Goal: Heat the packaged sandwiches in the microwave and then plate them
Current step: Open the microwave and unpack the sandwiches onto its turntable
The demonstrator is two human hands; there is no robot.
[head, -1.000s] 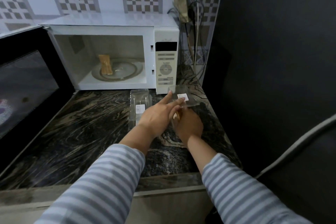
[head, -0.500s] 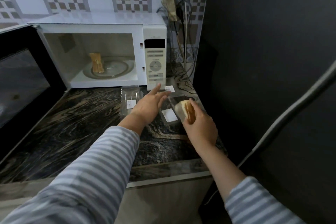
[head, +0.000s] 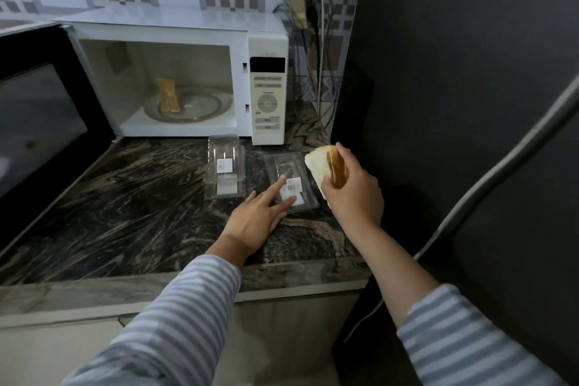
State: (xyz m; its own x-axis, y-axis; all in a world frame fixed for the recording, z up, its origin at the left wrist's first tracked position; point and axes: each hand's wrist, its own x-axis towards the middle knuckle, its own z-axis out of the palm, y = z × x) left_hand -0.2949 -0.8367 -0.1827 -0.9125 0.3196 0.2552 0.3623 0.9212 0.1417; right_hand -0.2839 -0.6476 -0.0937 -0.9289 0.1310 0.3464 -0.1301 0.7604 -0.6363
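My right hand (head: 354, 194) grips a sandwich (head: 324, 166), lifted just above the counter at the right. My left hand (head: 257, 216) lies flat with straight fingers touching an empty clear plastic package (head: 289, 180) with white labels. A second empty clear package (head: 225, 166) lies to its left, in front of the microwave. The white microwave (head: 268, 87) stands open; another sandwich (head: 167, 94) stands upright on the left of its glass turntable (head: 200, 105).
The microwave's dark door (head: 40, 116) swings out over the left of the marble counter (head: 125, 203). Cables (head: 316, 40) hang at the tiled wall behind. A dark wall and a grey bar (head: 501, 172) close in the right side.
My right hand has pulled the sandwich out of the package and lifted it to the right. My left hand has stayed on the package, holding it down.
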